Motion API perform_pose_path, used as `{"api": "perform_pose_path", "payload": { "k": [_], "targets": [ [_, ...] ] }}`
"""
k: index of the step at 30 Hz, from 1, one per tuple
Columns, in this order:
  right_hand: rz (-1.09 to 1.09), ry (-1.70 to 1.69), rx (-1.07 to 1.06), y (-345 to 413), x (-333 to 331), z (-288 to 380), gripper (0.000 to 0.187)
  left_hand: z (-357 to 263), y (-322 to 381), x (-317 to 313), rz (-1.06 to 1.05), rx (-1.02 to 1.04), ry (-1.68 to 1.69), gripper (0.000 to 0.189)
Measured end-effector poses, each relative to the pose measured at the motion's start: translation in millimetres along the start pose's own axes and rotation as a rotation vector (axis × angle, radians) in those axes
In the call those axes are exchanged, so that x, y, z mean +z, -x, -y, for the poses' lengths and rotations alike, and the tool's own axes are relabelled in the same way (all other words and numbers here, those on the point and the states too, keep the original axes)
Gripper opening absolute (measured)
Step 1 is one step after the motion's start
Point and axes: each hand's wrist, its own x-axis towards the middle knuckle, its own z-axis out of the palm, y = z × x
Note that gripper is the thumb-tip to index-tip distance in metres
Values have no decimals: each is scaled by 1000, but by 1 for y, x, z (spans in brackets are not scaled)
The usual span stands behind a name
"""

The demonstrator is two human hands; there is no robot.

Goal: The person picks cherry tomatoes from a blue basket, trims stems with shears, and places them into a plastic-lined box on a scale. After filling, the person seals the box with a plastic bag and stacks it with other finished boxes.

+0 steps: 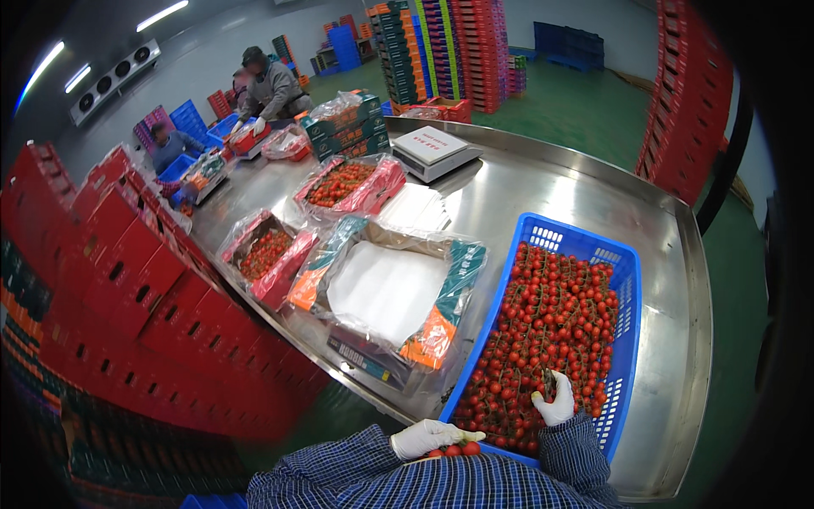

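Observation:
A blue plastic crate (626,305) before me is filled with cherry tomatoes on the vine (553,312). My left hand (427,439), in a white glove, is at the crate's near left corner, with several loose-hanging cherry tomatoes (453,450) under its fingers. My right hand (558,404), also gloved, is over the near part of the crate. Between its thumb and fingers is a small dark tool (547,382), probably snips, mostly hidden. Left of the crate, an orange-and-green carton (467,267) lined with clear film and a white sheet (388,280) rests on a digital scale (365,362).
On the steel table (668,343) stand two pink cartons of tomatoes (264,254) (340,184), a stack of white sheets (416,207) and another scale (435,149). Red cartons (152,305) are stacked along the left edge. Co-workers (273,89) work at the far end.

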Motion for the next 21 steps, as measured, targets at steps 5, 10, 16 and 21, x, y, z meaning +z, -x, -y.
{"api": "perform_pose_path", "payload": {
  "k": [5, 10, 16, 21],
  "targets": [
    [-97, 149, -100, -5, 5, -21, 59, 15, 40, -6, 71, 11, -148, 51],
    [-205, 318, -99, -12, 9, -59, 59, 62, 73, -40, 154, 292, -233, 52],
    [-337, -14, -79, -31, 18, -58, 35, 80, 154, -84, -12, 297, 531, 65],
    [-472, -476, -83, -9, 73, 59, 29, 50, 241, -147, -215, 701, 925, 72]
  ]
}}
